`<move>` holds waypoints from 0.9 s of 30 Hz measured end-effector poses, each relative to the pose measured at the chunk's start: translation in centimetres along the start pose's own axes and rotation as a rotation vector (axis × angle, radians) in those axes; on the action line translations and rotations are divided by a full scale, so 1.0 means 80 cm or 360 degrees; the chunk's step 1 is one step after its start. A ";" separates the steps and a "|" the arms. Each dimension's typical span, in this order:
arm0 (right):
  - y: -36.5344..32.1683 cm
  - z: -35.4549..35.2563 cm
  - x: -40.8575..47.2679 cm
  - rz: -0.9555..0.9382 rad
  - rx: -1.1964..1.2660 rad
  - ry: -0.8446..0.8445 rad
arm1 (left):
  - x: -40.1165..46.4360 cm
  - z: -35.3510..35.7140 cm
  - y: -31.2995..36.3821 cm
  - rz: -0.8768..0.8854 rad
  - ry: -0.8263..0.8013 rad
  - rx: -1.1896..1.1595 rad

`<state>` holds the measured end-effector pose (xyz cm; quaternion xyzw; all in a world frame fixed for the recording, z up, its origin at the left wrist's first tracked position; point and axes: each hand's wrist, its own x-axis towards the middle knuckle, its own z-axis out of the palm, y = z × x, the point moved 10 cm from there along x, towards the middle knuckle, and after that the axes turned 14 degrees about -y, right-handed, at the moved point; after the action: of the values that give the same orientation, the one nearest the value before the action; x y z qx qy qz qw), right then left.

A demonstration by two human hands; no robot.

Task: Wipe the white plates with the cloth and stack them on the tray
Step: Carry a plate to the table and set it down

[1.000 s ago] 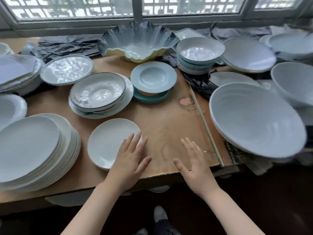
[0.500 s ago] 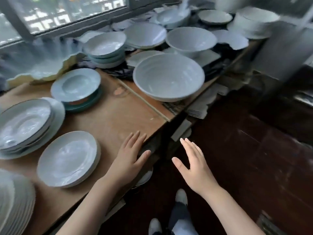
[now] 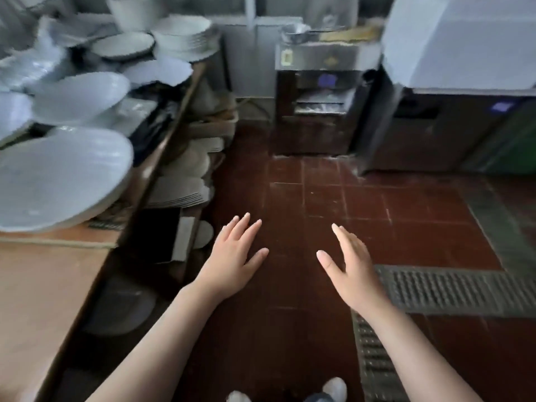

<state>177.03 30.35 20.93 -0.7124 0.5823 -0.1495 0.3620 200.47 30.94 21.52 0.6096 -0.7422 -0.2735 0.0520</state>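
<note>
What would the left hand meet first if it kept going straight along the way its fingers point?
Nothing close: the left hand points over bare red floor tiles toward the metal cabinet; depth is uncertain.

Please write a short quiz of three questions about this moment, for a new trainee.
1. True or false: the left hand holds a cloth.
2. Over what do both hands hang? A) the wooden table B) the red tiled floor C) a sink
3. Fill in: beside the right hand, a metal ____ lies in the floor.

Key: 1 false; 2 B; 3 drain grate.
</note>
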 end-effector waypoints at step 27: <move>0.502 -0.354 -0.323 0.0994 0.0473 0.0848 | 0.274 0.338 0.679 0.1160 -0.0817 0.0418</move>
<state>122.90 42.51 18.23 -0.3788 0.8150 -0.2937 0.3254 136.24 25.54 18.54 0.2230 -0.9253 -0.2831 -0.1182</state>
